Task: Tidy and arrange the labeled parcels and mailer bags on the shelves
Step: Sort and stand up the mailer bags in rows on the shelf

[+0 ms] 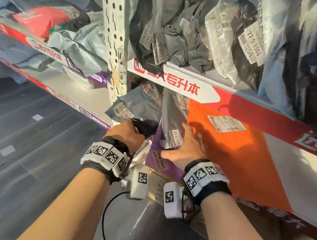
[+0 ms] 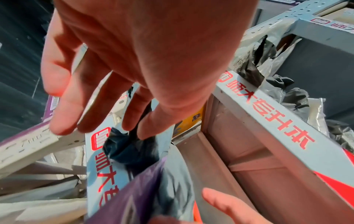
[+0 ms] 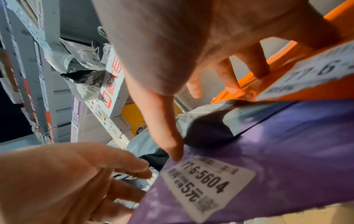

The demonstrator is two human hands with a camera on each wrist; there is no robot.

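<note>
On the lower shelf stand a purple mailer (image 1: 157,158) (image 3: 287,144) labeled 77-6-5604, a grey mailer (image 1: 171,122) (image 3: 208,121) behind it and a large orange mailer (image 1: 241,157) (image 3: 247,84) to the right. My right hand (image 1: 186,145) (image 3: 206,118) lies spread over them, thumb on the purple mailer, fingers against the orange one. My left hand (image 1: 135,128) (image 2: 107,121) reaches in at the left with fingers extended, fingertips touching a crumpled black bag (image 1: 146,127) (image 2: 124,148). Another grey labeled mailer (image 1: 135,105) leans behind the black bag.
The upper shelf (image 1: 169,82) holds several grey, white and black labeled mailers (image 1: 217,46). A perforated upright post (image 1: 113,29) divides the bays; the left bay holds red and grey bags (image 1: 45,19). A cardboard box (image 1: 157,188) sits below my wrists. Floor (image 1: 12,159) lies at the left.
</note>
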